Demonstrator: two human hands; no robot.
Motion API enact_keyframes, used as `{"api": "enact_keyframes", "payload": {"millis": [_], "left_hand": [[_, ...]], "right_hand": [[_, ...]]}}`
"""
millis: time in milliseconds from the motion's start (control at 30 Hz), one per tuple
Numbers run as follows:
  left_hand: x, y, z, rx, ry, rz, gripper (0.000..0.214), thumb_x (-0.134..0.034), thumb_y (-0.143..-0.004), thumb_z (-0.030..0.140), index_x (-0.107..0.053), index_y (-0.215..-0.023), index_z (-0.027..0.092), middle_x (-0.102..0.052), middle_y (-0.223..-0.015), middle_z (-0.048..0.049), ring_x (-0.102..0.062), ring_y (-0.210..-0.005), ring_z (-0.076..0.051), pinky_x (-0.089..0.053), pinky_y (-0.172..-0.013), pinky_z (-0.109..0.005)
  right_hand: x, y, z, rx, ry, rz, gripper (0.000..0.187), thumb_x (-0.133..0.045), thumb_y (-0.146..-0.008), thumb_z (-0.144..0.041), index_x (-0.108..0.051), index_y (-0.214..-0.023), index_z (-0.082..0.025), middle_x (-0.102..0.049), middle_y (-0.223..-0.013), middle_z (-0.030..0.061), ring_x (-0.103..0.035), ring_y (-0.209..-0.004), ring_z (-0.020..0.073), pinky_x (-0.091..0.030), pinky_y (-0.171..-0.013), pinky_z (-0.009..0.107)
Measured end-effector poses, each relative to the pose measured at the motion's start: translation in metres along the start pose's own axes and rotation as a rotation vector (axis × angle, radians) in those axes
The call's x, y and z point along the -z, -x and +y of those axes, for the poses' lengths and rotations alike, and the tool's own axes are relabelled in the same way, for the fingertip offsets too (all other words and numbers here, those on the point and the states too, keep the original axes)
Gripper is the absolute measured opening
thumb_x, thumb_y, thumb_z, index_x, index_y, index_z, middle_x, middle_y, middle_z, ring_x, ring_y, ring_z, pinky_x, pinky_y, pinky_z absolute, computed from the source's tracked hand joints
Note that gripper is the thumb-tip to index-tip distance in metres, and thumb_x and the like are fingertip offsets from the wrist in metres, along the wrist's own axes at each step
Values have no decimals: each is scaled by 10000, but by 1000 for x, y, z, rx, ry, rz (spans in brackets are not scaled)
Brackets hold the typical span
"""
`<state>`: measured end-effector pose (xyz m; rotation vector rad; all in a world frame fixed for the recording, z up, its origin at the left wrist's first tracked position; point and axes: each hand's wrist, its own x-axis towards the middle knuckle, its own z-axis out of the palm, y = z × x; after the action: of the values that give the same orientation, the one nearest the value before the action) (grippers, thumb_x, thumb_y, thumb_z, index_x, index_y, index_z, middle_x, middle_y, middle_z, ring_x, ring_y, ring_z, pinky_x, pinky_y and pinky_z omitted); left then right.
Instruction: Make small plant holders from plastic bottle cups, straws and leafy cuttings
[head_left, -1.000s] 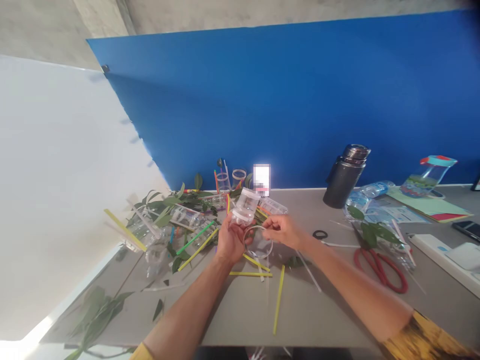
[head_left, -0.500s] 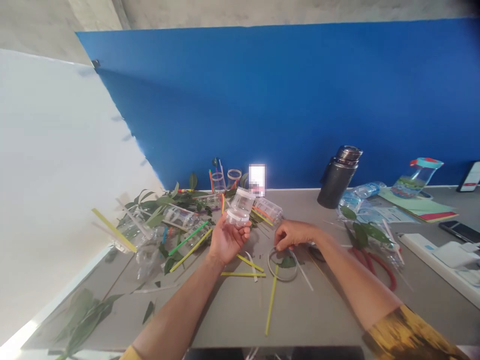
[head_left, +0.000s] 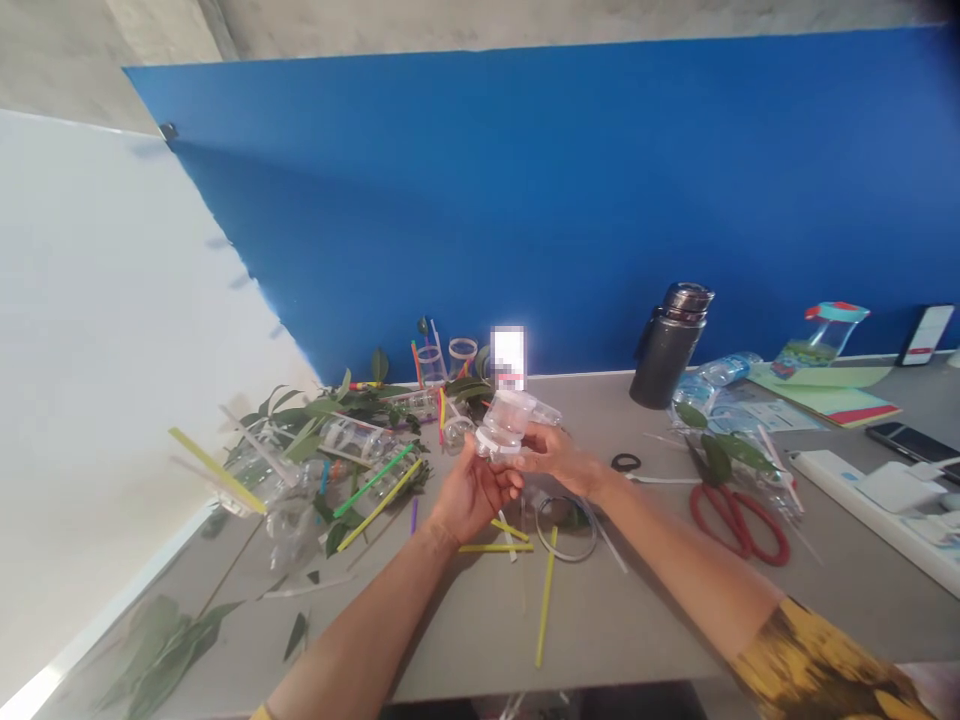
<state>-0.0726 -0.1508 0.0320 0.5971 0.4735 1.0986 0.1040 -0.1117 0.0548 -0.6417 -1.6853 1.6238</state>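
Between my hands is a clear plastic bottle piece (head_left: 510,412) with white bands around it, tilted above the table. My left hand (head_left: 471,495) is closed around its lower end from the left. From the right, my right hand (head_left: 559,462) has its fingers closed against the same piece; whether anything small sits under the fingertips is hidden. Below the hands lies a pale ring (head_left: 553,554), beside a green leaf and yellow straw strips (head_left: 546,610). To the left are a green straw (head_left: 373,482), a yellow straw (head_left: 379,508) and cut bottles (head_left: 356,437) among leaves.
Red-handled scissors (head_left: 739,525) lie right of my right forearm, near small black-handled scissors (head_left: 626,463). A dark flask (head_left: 670,350) stands behind. Farther right are a power strip (head_left: 840,490), a phone (head_left: 907,440) and a jar with a turquoise lid (head_left: 821,335). A blue partition (head_left: 525,200) closes the back.
My right hand has left the ring on the table and moved up and left to the bottle piece. My left hand has shifted slightly right with the piece.
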Motion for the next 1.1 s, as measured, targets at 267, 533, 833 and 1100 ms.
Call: {"api": "enact_keyframes", "payload": {"millis": [267, 533, 833, 1100], "left_hand": [[0, 2, -3, -223, -230, 274, 494, -683, -888, 621, -712, -990, 139, -729, -808, -93, -685, -663, -206, -509, -573, -284], [-8, 7, 3, -395, -274, 260, 330, -866, -747, 292, -729, -1023, 175, -752, -1050, -72, -700, -920, -205, -573, -774, -291], [-4, 3, -2, -423, -281, 275, 471, -882, -758, 349, -677, -1147, 183, -774, -920, -74, -742, -822, -223, -594, -771, -332], [-7, 8, 0, -465, -363, 270, 425, -859, -759, 380, -711, -1102, 177, -735, -1056, -78, -700, -907, -207, -598, -739, -307]], "right_hand": [[1, -3, 5, 76, -76, 91, 520, -861, -736, -449, -746, -1211, -273, -753, -1183, 47, -692, -1121, 300, -567, -957, 432], [1, -7, 13, 54, -5, 104, 453, -856, -737, -408, -754, -1160, -282, -751, -1183, 48, -685, -1160, 338, -576, -976, 476], [-4, -8, 19, 123, -144, 145, 621, -896, -724, -446, -682, -1287, -298, -740, -1230, 62, -678, -1200, 331, -546, -1047, 495], [0, -9, 19, 146, -54, 175, 628, -904, -717, -434, -683, -1270, -236, -742, -1232, 85, -698, -1137, 321, -589, -938, 441]]}}
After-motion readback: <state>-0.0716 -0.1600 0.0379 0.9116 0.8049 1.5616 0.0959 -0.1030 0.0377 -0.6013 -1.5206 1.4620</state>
